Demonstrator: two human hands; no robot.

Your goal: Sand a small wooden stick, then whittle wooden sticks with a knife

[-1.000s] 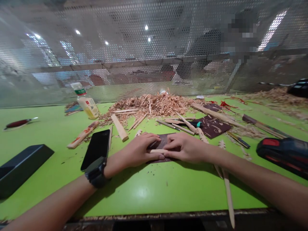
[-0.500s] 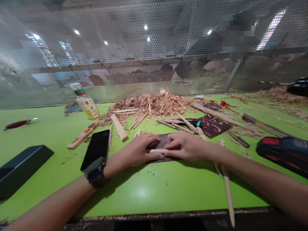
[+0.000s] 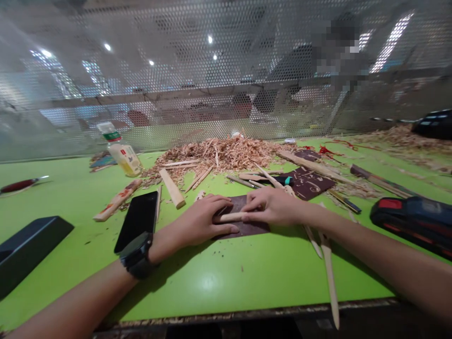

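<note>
A short pale wooden stick (image 3: 229, 217) lies level across a sheet of dark sandpaper (image 3: 251, 228) on the green table. My left hand (image 3: 203, 217), with a watch on its wrist, curls around the stick's left end, thumb resting near the sheet's front edge. At the other end my right hand (image 3: 270, 207) pinches the stick between thumb and fingers. The stick's two ends are hidden by my hands. Beneath my right forearm lie long pointed wooden pieces (image 3: 329, 278), one jutting past the table edge.
A heap of wood shavings (image 3: 226, 153) spreads before a perforated metal screen (image 3: 197, 99). To the left are a black phone (image 3: 137, 221), a bottle (image 3: 123, 155), a wood block (image 3: 172, 188) and a red-handled knife (image 3: 21, 185). A power tool's battery-like end (image 3: 413, 219) lies right.
My right hand has shifted slightly up and away, its thumb rising along the stick, and more of the sandpaper shows. My left thumb and fingers have spread a little. The view has turned slightly.
</note>
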